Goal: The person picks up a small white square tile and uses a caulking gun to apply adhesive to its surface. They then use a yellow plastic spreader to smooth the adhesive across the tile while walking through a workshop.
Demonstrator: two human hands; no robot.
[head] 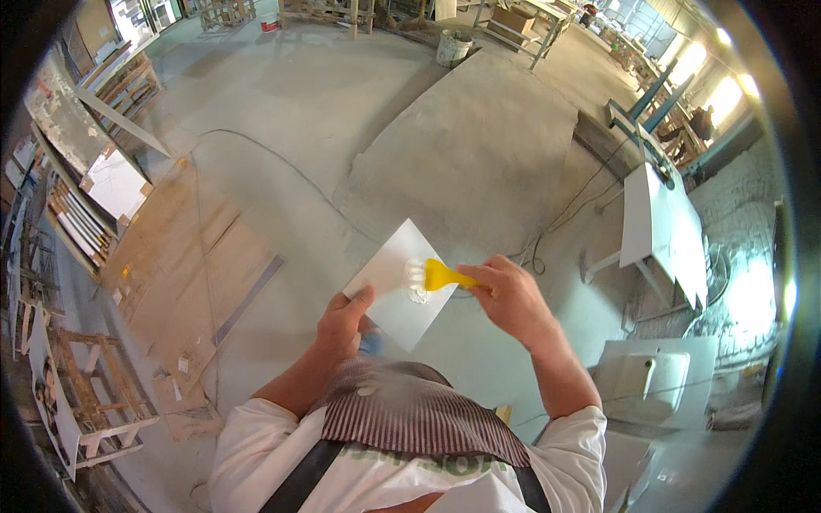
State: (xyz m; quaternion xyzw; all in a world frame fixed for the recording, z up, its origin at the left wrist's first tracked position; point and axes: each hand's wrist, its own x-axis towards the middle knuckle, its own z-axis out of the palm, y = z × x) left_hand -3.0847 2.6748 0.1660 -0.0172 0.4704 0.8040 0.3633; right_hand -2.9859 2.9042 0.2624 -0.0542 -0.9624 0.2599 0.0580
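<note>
A square white board [391, 256] is held out in front of me by my left hand [343, 320], its thumb on the top face at the left corner. White paste [418, 292] lies in a small patch near the board's middle right. In my right hand [503, 288] is the handle of a yellow plastic putty knife [439, 276], its wide blade at the paste. The left fingers beneath the board are mostly hidden.
A white-topped table [670, 237] and a sink basin [664, 385] stand at the right. A cable [288, 163] crosses the concrete floor. Wooden frames [96, 385] and leaning panels [118, 183] are at the left; a dirty bucket [454, 48] stands farther off.
</note>
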